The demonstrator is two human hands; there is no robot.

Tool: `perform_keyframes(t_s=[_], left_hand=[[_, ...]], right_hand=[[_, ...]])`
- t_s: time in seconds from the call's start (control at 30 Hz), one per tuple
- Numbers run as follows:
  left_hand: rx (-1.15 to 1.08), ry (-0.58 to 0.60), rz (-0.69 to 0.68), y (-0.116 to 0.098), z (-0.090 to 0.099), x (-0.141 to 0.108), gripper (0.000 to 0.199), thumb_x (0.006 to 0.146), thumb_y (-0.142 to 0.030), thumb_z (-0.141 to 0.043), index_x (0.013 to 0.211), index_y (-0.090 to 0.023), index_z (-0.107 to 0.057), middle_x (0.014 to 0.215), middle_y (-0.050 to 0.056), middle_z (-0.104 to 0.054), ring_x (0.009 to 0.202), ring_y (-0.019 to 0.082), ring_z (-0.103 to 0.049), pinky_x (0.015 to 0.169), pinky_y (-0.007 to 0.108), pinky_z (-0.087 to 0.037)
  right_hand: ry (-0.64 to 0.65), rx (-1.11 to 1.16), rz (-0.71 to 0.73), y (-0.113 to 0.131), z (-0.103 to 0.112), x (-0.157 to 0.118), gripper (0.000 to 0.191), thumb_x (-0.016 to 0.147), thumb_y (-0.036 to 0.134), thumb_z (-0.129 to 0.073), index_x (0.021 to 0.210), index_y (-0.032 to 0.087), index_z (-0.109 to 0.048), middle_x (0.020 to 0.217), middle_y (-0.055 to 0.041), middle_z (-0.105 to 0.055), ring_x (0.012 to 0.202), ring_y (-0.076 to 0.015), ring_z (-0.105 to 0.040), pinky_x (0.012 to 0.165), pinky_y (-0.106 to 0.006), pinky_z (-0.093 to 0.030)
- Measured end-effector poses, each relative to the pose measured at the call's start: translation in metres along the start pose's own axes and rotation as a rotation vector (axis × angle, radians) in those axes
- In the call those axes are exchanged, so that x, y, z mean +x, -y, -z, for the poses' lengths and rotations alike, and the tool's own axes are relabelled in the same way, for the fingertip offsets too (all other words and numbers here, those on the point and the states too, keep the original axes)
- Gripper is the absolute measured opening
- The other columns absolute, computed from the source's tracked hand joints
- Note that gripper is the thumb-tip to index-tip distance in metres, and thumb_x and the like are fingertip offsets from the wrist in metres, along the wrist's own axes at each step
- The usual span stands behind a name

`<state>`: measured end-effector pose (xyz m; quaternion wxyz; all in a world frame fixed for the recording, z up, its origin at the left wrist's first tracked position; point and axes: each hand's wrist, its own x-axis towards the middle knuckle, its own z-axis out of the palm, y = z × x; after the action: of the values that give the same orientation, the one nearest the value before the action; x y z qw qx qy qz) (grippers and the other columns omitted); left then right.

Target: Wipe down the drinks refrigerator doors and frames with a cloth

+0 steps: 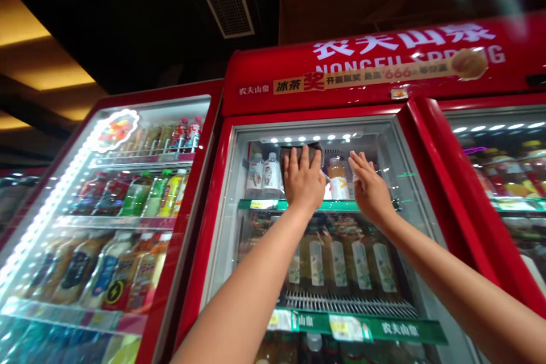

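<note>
Dark flat cloth sits under the wide-spread left hand, on the clear glass door of a big red fridge, with the flat, bare right hand near it and white-capped plastic bottles behind.

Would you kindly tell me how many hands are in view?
2: the left hand, laid flat over a dark cloth at the glass door, and the right hand, raised to its right. No others seem hidden.
</note>
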<state>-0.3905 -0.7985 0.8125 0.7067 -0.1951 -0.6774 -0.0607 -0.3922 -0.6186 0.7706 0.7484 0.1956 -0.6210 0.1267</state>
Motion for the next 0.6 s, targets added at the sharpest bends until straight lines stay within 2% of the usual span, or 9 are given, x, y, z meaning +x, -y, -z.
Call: perform_keyframes(t_s=[0.07, 0.13, 0.2, 0.27, 0.3, 0.37, 0.43, 0.53, 0.6], left_hand=[[-0.018, 0.04, -0.1, 0.003, 0.0, 0.013, 0.053, 0.097, -0.035, -0.048, 0.15, -0.032, -0.047, 0.162, 0.0, -0.04, 0.152, 0.031, -0.029, 0.126, 0.054, -0.024], [-0.017, 0.06, -0.113, 0.021, 0.003, 0.029, 0.052, 0.097, -0.036, -0.048, 0.149, -0.032, -0.048, 0.162, -0.001, -0.041, 0.152, 0.03, -0.031, 0.126, 0.053, -0.024], [0.007, 0.035, -0.006, 0.045, 0.008, 0.038, 0.052, 0.098, -0.036, -0.046, 0.149, -0.03, -0.048, 0.162, 0.001, -0.041, 0.151, 0.031, -0.032, 0.126, 0.052, -0.024], [0.04, -0.019, 0.134, 0.062, 0.012, 0.032, 0.051, 0.099, -0.034, -0.043, 0.149, -0.027, -0.049, 0.162, 0.004, -0.041, 0.151, 0.032, -0.031, 0.126, 0.052, -0.023], [0.052, -0.036, 0.163, 0.065, 0.012, 0.025, 0.051, 0.099, -0.032, -0.042, 0.15, -0.026, -0.049, 0.161, 0.004, -0.041, 0.151, 0.033, -0.031, 0.126, 0.053, -0.022], [0.058, -0.03, 0.107, 0.062, 0.011, 0.011, 0.052, 0.098, -0.031, -0.043, 0.15, -0.028, -0.048, 0.162, 0.003, -0.041, 0.152, 0.033, -0.028, 0.127, 0.053, -0.02], [0.042, 0.017, -0.029, 0.05, 0.008, 0.005, 0.052, 0.098, -0.033, -0.044, 0.15, -0.03, -0.047, 0.163, 0.001, -0.04, 0.153, 0.031, -0.027, 0.128, 0.051, -0.019], [0.017, 0.082, -0.168, 0.043, 0.005, 0.024, 0.053, 0.098, -0.038, -0.045, 0.15, -0.032, -0.046, 0.164, -0.001, -0.038, 0.153, 0.028, -0.027, 0.128, 0.048, -0.019], [0.022, 0.082, -0.15, 0.055, 0.008, 0.045, 0.053, 0.098, -0.039, -0.045, 0.15, -0.032, -0.046, 0.164, 0.0, -0.038, 0.153, 0.028, -0.029, 0.128, 0.046, -0.02]], right_hand=[[0.003, -0.042, -0.009, 0.007, -0.008, 0.003, 0.065, 0.089, 0.008, -0.034, 0.153, 0.017, -0.043, 0.157, -0.0109, -0.046, 0.151, -0.0253, -0.031, 0.12, -0.056, -0.036], [0.031, -0.127, 0.005, 0.015, -0.013, 0.003, 0.06, 0.095, 0.014, -0.034, 0.155, 0.016, -0.04, 0.156, -0.0127, -0.046, 0.151, -0.028, -0.032, 0.121, -0.058, -0.034], [0.064, -0.219, 0.026, 0.021, -0.014, 0.002, 0.054, 0.1, 0.022, -0.035, 0.153, 0.018, -0.044, 0.157, -0.0125, -0.045, 0.15, -0.031, -0.032, 0.12, -0.06, -0.033], [0.085, -0.288, 0.034, 0.027, -0.013, 0.0, 0.049, 0.103, 0.027, -0.036, 0.15, 0.02, -0.048, 0.16, -0.0114, -0.041, 0.151, -0.0321, -0.03, 0.12, -0.06, -0.033], [0.09, -0.312, 0.033, 0.028, -0.013, 0.0, 0.049, 0.103, 0.028, -0.035, 0.149, 0.02, -0.049, 0.161, -0.0113, -0.04, 0.151, -0.0322, -0.03, 0.12, -0.059, -0.033], [0.097, -0.344, 0.029, 0.03, -0.013, -0.002, 0.048, 0.103, 0.027, -0.036, 0.149, 0.019, -0.049, 0.161, -0.0124, -0.038, 0.152, -0.0324, -0.029, 0.12, -0.059, -0.033], [0.099, -0.355, 0.035, 0.03, -0.013, -0.003, 0.048, 0.103, 0.027, -0.038, 0.149, 0.017, -0.049, 0.161, -0.0138, -0.038, 0.152, -0.0327, -0.028, 0.12, -0.059, -0.033], [0.095, -0.351, 0.064, 0.027, -0.012, -0.004, 0.048, 0.103, 0.026, -0.038, 0.148, 0.017, -0.05, 0.16, -0.0142, -0.04, 0.151, -0.0328, -0.032, 0.119, -0.059, -0.035], [0.087, -0.346, 0.079, 0.025, -0.012, -0.005, 0.047, 0.103, 0.026, -0.037, 0.147, 0.018, -0.052, 0.159, -0.014, -0.043, 0.149, -0.0327, -0.035, 0.118, -0.059, -0.036]])
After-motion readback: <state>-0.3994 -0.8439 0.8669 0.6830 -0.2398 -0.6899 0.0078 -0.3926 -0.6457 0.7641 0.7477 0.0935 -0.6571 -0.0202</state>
